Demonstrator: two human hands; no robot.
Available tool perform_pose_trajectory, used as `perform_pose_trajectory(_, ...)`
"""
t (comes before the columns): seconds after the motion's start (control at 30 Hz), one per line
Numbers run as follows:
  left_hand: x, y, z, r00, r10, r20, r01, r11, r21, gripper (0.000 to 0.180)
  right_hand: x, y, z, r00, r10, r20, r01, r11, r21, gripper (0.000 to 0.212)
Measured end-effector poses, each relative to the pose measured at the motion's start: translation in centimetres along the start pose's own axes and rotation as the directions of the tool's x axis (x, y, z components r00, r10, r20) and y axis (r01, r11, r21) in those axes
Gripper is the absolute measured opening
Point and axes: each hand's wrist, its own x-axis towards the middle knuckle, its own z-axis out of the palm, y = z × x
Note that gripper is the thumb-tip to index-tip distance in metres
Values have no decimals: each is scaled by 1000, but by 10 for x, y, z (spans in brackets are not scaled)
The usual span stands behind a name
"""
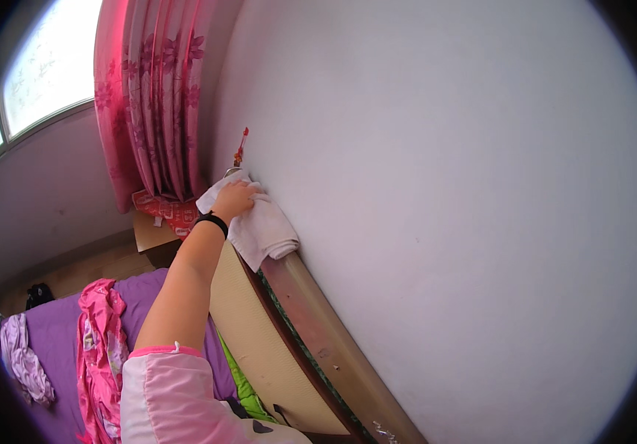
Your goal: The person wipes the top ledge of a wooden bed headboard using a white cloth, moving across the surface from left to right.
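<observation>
My left hand (236, 200) rests on a folded white cloth (263, 228), fingers bent down into it. The cloth lies over the far end of the headboard's ledge (311, 311), against the wall. One corner of it hangs over the padded beige front (248, 318) of the headboard. Just beyond the cloth stands a small red ornament (241, 148); its lower part is hidden. A black band circles my left wrist. My right hand is out of view.
Below my arm spreads a bed with a purple sheet (59, 325), pink clothing (100, 355) and a lilac garment (26, 362). Pink curtains (159, 96) hang beside the window. A red cloth (170, 214) covers a low cabinet. Small items (385, 431) lie on the near ledge.
</observation>
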Motion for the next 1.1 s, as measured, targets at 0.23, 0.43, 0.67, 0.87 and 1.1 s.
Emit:
perform_pose_trajectory(0.23,-7,5,2,996,12,-84,-15,999,-32,39,-3,13,-5,1000,13,1,-13,1000,27,22)
perform_pose_trajectory(0.43,-66,97,0,983,172,72,-181,970,164,46,-3,27,-6,999,-41,0,40,972,234,24)
perform_pose_trajectory(0.67,-177,237,20,922,385,-33,-377,914,150,54,-18,-3,22,997,78,2,-75,950,302,29)
perform_pose_trajectory(0.87,-283,398,61,773,621,-131,-624,781,26,52,-89,-108,63,618,-615,489,744,659,-111,29)
perform_pose_trajectory(1.1,-346,519,61,654,749,-110,-754,632,-177,50,-105,-56,30,596,-541,594,800,330,-502,64)
